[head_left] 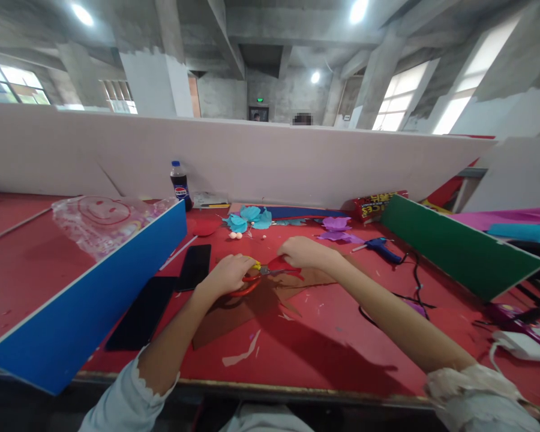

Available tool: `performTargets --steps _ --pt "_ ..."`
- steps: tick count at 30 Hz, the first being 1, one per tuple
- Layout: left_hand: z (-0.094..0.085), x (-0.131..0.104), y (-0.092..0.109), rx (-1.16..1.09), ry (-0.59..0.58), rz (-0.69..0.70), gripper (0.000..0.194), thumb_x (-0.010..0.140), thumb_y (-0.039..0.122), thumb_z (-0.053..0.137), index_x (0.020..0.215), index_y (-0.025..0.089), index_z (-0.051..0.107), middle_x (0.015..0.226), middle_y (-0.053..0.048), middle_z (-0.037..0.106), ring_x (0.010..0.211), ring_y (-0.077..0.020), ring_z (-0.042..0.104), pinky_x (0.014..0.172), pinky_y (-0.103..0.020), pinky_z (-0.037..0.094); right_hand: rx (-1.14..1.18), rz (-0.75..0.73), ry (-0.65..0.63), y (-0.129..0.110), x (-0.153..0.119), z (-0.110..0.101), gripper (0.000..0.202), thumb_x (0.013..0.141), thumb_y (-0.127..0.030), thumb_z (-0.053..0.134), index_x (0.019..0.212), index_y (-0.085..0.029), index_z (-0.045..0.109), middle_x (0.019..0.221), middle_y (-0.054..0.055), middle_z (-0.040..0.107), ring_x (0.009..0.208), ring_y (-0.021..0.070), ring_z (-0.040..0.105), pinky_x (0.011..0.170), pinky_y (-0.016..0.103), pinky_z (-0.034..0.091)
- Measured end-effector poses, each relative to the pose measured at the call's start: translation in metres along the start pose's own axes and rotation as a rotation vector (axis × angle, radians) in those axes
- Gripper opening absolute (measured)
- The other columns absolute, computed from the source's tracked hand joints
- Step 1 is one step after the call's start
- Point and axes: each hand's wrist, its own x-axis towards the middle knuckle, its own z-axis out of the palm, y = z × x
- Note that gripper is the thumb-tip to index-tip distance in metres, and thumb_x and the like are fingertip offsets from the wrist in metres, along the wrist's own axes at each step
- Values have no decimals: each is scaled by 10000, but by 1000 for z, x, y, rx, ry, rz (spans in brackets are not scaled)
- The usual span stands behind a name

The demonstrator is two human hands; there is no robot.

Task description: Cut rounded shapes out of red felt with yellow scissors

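Note:
My left hand (231, 273) is closed at the orange handles of a pair of scissors (245, 291). A small yellow piece (255, 263) shows at its fingertips; I cannot tell whether it belongs to the scissors. The blades point right, at a red piece of thin material (292, 268), paper or cloth. My right hand (306, 252) pinches that red piece from above, its fingertips partly hidden. Under both hands lies brown paper (234, 318) on the red tabletop.
Blue (112, 288) and green (459, 246) panels stand either side. Blue flowers (249, 218), a purple flower (336, 224), a glue gun (382, 249) and a cola bottle (180, 185) lie or stand beyond. A phone (195, 267) and a dark tablet-like slab (144, 315) lie left.

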Motion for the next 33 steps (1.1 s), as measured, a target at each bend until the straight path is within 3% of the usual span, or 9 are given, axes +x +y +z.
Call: performTargets --steps 6,12,16,22,27,30,33 --pt "1 0 -2 -13 59 37 276 747 242 478 1019 205 513 1052 -59 555 993 -196 478 854 -304 330 -14 45 1 7 -1 1 285 713 -135 409 872 -172 643 839 93 647 731 177 562 597 239 323" --pt "7 -4 -11 7 -43 -150 276 783 389 406 950 209 531 916 -68 591 861 -208 541 680 -286 384 145 83 109 34 -7 5 256 721 -144 387 781 -151 636 781 72 634 658 138 514 586 228 309" --pt "8 -4 -13 31 -96 -280 376 728 519 437 899 199 535 897 -80 588 834 -228 559 652 -287 387 384 132 180 43 -19 13 219 734 -195 395 686 -133 600 668 27 582 579 110 454 538 217 296" --pt "7 -4 -14 85 -110 -397 379 720 498 457 915 184 542 947 -93 535 782 -206 577 675 -288 408 919 41 142 24 -32 35 196 734 -259 428 726 -143 587 697 -22 568 651 123 482 614 229 364" --pt "8 -6 -18 77 -104 -432 364 705 465 478 937 198 565 961 -83 534 769 -204 579 656 -291 418 1316 88 204 1 -24 56 223 709 -330 492 772 -152 610 768 -3 615 725 152 540 699 271 403" --pt "4 -5 -17 11 -16 -394 336 737 463 439 902 204 577 942 -73 560 821 -213 561 660 -293 410 1536 131 226 -10 -15 68 251 665 -357 555 787 -144 611 769 15 629 730 156 561 724 292 413" --pt "1 2 -8 -203 118 -314 340 819 407 325 846 195 589 873 -47 593 828 -171 547 699 -262 392 1709 212 246 -18 -9 80 260 641 -360 593 775 -138 606 738 16 630 687 137 570 704 285 425"
